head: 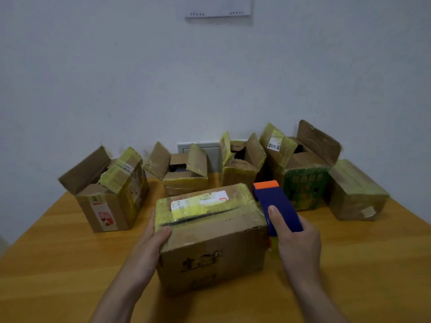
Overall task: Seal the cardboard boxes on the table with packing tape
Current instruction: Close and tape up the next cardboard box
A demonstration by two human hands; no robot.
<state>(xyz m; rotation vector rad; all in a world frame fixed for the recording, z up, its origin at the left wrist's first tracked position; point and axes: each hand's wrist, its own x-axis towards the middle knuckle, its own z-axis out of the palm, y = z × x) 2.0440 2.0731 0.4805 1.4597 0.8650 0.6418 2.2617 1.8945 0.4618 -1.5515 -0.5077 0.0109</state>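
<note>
**Mia:** What is on the far left of the desk (46, 264)?

**Ben:** An open box (109, 201). Its flaps stick up, and yellow tape is on them.

**Mia:** And next to it?

**Ben:** Two more open boxes at the back, by the wall. One is small (184, 178), and the other (240, 169) is a bit taller.

**Mia:** Where is the box that gets taped?

**Ben:** The front box (210, 241) sits in the middle, close to the person. Its flaps are down. There is a dark gap along the top, and a white label lies behind the gap.

**Mia:** What does the left hand (151, 238) do?

**Ben:** It holds the front box at the top left corner. The thumb lies on top. The fingers (152, 217) reach along the left side.

**Mia:** And the right hand (296, 243)?

**Ben:** It holds a blue tape gun (277, 206) with an orange tip. The thumb is on top and the fingers wrap under it. The gun is at the right end of the front box. I think it touches the edge, but it is hard to see.

**Mia:** What is past that?

**Ben:** A green box (303, 183) with its flaps up. At the far right is a shut box (356, 194), right beside it.
</note>
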